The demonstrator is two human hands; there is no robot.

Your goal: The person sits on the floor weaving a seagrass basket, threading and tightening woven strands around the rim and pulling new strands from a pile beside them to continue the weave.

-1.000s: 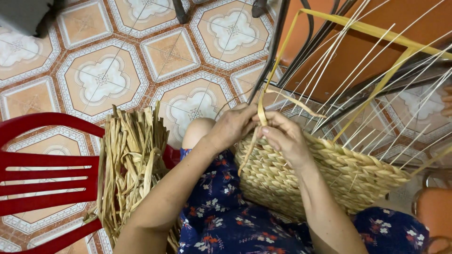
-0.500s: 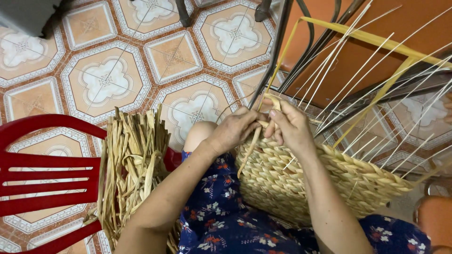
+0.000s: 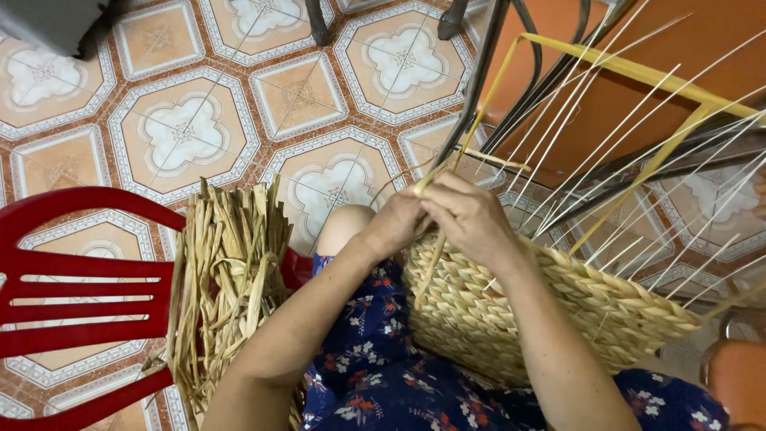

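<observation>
A half-woven straw basket point(image 3: 590, 307) lies across my lap, its thin pale upright spokes point(image 3: 622, 136) fanning up to the right. My left hand point(image 3: 395, 223) and my right hand point(image 3: 471, 219) meet at the basket's left rim. Both pinch a flat dried straw strand point(image 3: 435, 259) that hangs down over the woven wall. A yellow strand point(image 3: 638, 72) runs up and right from my fingers.
A bundle of dried straw strips point(image 3: 227, 279) lies over the edge of a red plastic chair point(image 3: 80, 311) at the left. Patterned floor tiles point(image 3: 183, 132) spread beyond. An orange surface with a dark metal frame point(image 3: 606, 104) stands at upper right.
My hands have shifted slightly up and left along the rim while working the strand. The view has drifted a little.
</observation>
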